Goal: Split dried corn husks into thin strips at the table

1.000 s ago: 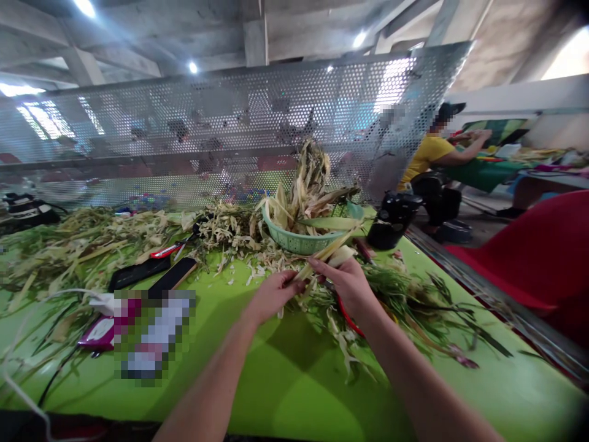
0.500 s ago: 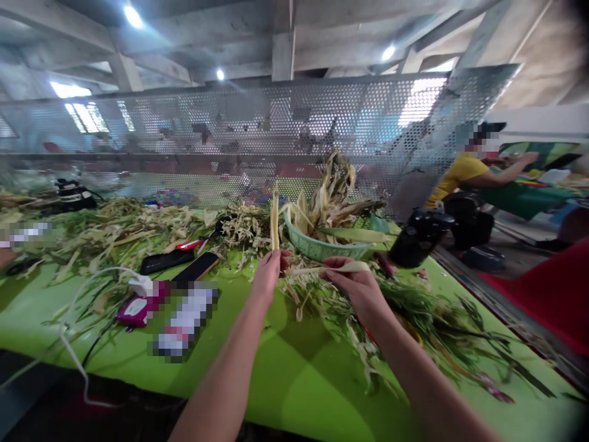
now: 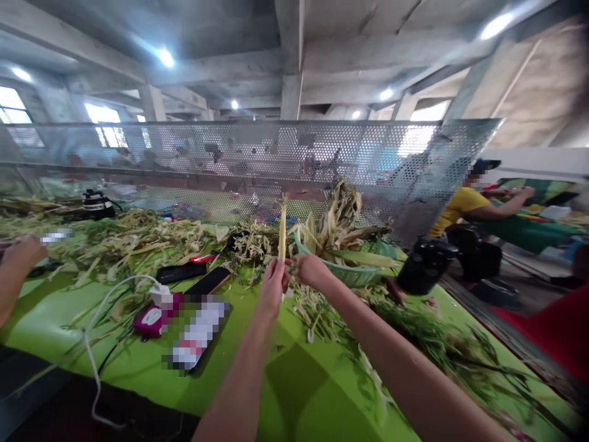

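My left hand [image 3: 275, 279] is closed round the lower end of a narrow, pale yellow corn husk strip [image 3: 282, 230], which stands upright above the fist. Close beside it on the right, my right hand [image 3: 310, 270] is closed, its fingertips at the base of the strip. Whatever those fingers pinch is hidden. Just behind the right hand, a green plastic basket [image 3: 354, 277] holds dried corn husks [image 3: 343, 209]. Shredded husk pieces [image 3: 317, 313] lie below the hands.
On the green table [image 3: 294, 380] are phones [image 3: 209, 283], a purple power block [image 3: 159, 316] with a white cable, a black jar [image 3: 426, 265] and husk heaps [image 3: 151, 239]. Another person's hand [image 3: 21, 261] is at far left. A perforated metal screen [image 3: 257, 153] stands behind.
My right hand has moved left to meet my left hand. The loose husk strip it held is out of sight. The view has tilted up slightly, and another person's hand shows more at left.
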Demonstrator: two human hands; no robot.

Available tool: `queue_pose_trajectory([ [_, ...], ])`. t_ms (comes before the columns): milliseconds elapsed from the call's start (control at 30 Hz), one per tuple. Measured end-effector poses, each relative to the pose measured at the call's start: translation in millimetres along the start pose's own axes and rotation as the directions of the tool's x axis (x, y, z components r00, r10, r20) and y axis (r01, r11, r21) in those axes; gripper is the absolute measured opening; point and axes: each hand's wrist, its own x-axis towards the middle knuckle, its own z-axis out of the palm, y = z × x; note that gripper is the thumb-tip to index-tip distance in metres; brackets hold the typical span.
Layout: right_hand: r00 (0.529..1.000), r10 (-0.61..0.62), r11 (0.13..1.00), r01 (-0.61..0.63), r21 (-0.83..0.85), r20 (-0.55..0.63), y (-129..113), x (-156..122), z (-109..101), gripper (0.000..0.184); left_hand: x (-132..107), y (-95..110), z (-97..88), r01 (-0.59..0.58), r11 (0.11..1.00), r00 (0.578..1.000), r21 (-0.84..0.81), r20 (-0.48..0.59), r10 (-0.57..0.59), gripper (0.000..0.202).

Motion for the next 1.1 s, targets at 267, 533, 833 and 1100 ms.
queue_pose_trajectory([
  [267,0.999,0.039,0.93,-0.041,0.365,0.011,-11.9,-57.0,-30.1,0.042,-13.8,-14.2,22.2,0.187,0.982,0.962,0.034,0.193,-0.19,0.049],
  [533,0.978,0.166,0.764,-0.044,0.644,-0.13,1.8,-93.7,-38.4,0.035,-34.1,-20.5,37.4,0.268,0.947,0.879,0.176,0.358,-0.315,0.053],
  [833,0.971,0.196,0.743,-0.057,0.666,-0.135,9.9,-99.7,-40.5,0.035,-35.1,-29.7,41.5,0.289,0.939,0.869,0.185,0.361,-0.338,0.049],
  [1100,0.957,0.217,0.707,-0.018,0.707,-0.193,12.5,-98.8,-43.5,0.028,-37.8,-30.5,40.9,0.345,0.931,0.855,0.116,0.372,-0.363,0.045],
])
